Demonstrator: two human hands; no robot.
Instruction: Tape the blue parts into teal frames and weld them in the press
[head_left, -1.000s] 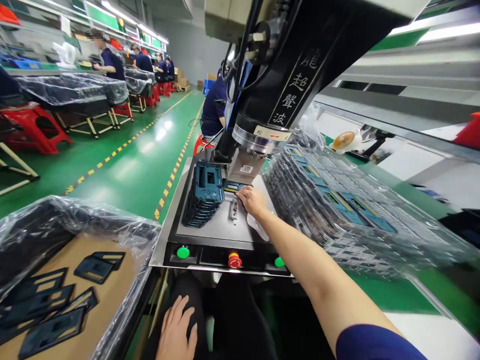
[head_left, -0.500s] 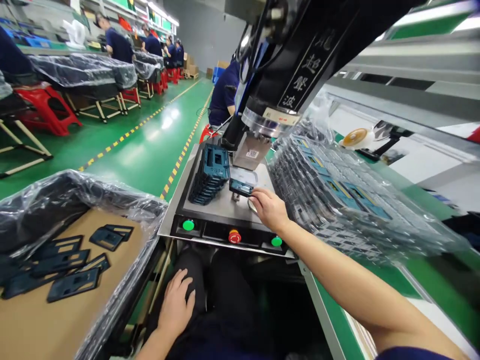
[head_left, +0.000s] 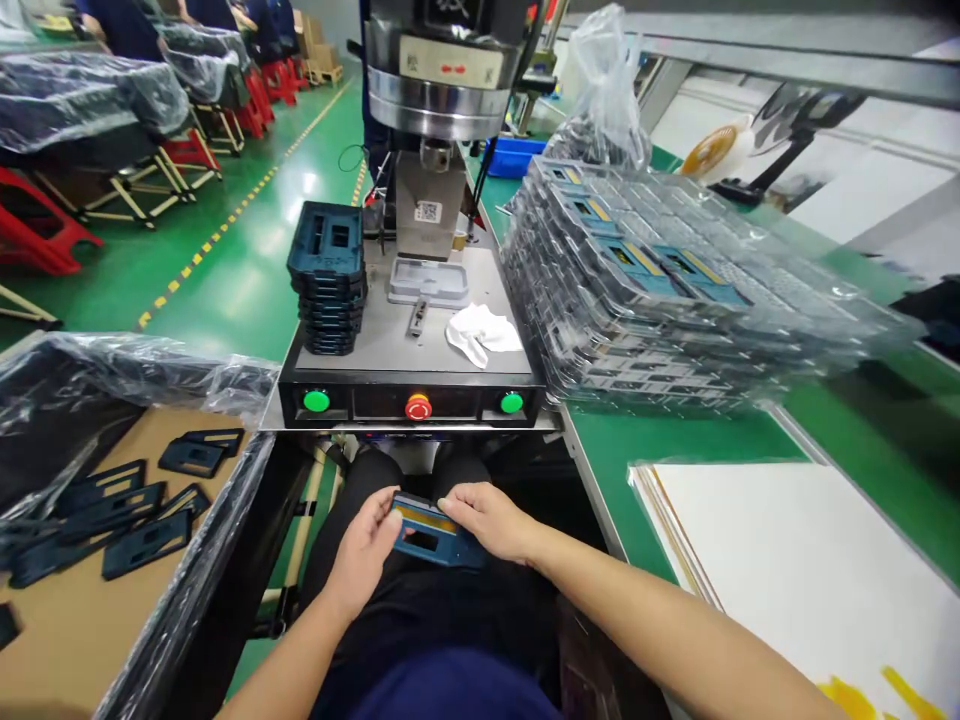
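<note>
Over my lap I hold a dark blue plastic panel with a cut-out window and a yellow strip along its upper side. My left hand grips its left end, thumb on top. Closed on the upper right part of the panel is my right hand. Ahead of both hands stands the press machine, its metal head above a pale grey fixture. A stack of dark blue panels rises on the left of the machine bed.
A white cloth lies on the bed. Green buttons and a red stop button line its front. Clear trays are piled at right, near white sheets. A plastic-lined bin with loose panels stands left.
My right hand has come back from the fixture with the panel to my lap. My left hand has risen off my thigh and taken hold of it too. The view has turned.
</note>
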